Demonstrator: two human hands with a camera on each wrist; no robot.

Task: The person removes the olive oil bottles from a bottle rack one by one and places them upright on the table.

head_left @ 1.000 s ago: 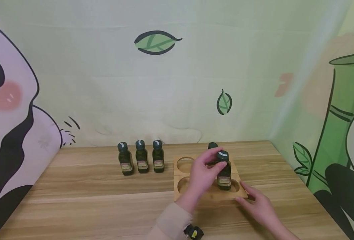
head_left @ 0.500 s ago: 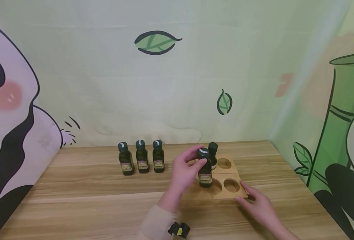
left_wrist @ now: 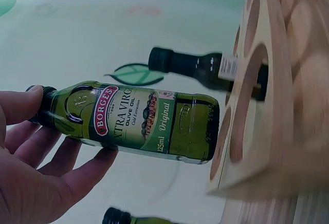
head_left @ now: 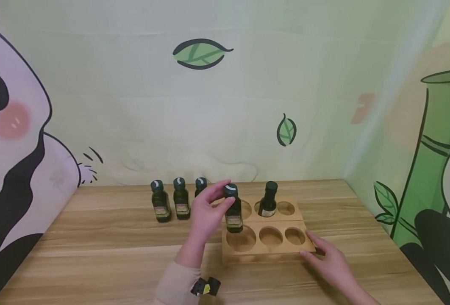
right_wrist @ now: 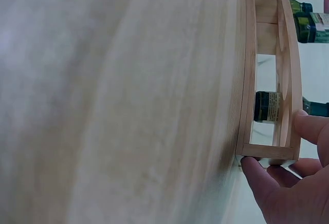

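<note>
My left hand holds a small green olive oil bottle by its dark cap and neck, upright above the left part of a wooden bottle rack. In the left wrist view its label faces the camera, and the base is apart from the round holes. My right hand grips the rack's right end, with the thumb on the upper board and fingers lower down. A slimmer dark bottle stands in the back row's middle hole. The front row's holes hold no bottle.
Left of the rack stand two olive oil bottles, the outer bottle and its neighbour. A third bottle is partly hidden behind my left hand. A printed cloth backdrop rises behind the wooden table.
My left hand has carried the olive oil bottle leftward from above the rack's front right hole to above its left side. The right hand stays at the rack's end.
</note>
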